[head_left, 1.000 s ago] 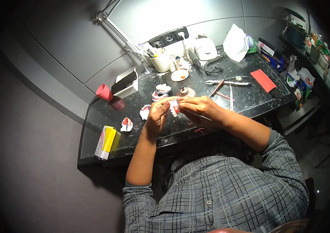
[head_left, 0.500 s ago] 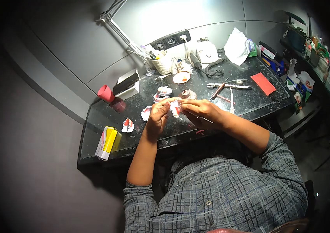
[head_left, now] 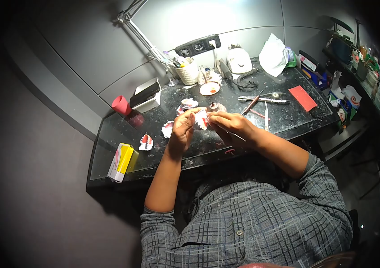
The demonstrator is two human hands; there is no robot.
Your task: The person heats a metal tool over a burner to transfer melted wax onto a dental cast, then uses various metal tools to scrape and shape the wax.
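Note:
My left hand [head_left: 182, 133] is closed around a plaster dental model [head_left: 202, 120] with white teeth and pink-red wax, raised over the near part of the bench. My right hand [head_left: 233, 126] pinches a thin metal carving tool [head_left: 238, 136], whose rear end sticks out below the palm. Its working tip is hidden by the fingers at the model's right side. Just beyond the hands stands a small burner-like jar [head_left: 217, 107]. More dental models with pink wax lie left of the hands: one close by [head_left: 168, 129], another farther left [head_left: 145, 142], and a stacked group [head_left: 187, 105] behind.
On the black bench [head_left: 163, 163] are a yellow-white box [head_left: 120, 163], a red cup [head_left: 121, 105], a tool pot [head_left: 186, 73] and a white drill unit [head_left: 239, 60]. To the right lie a metal pliers-like tool [head_left: 279, 100], a knife [head_left: 266, 117] and a pink wax sheet [head_left: 303, 98].
Both hands stay together at the model, with the fingers and the tool shifted only slightly. The view has moved a little.

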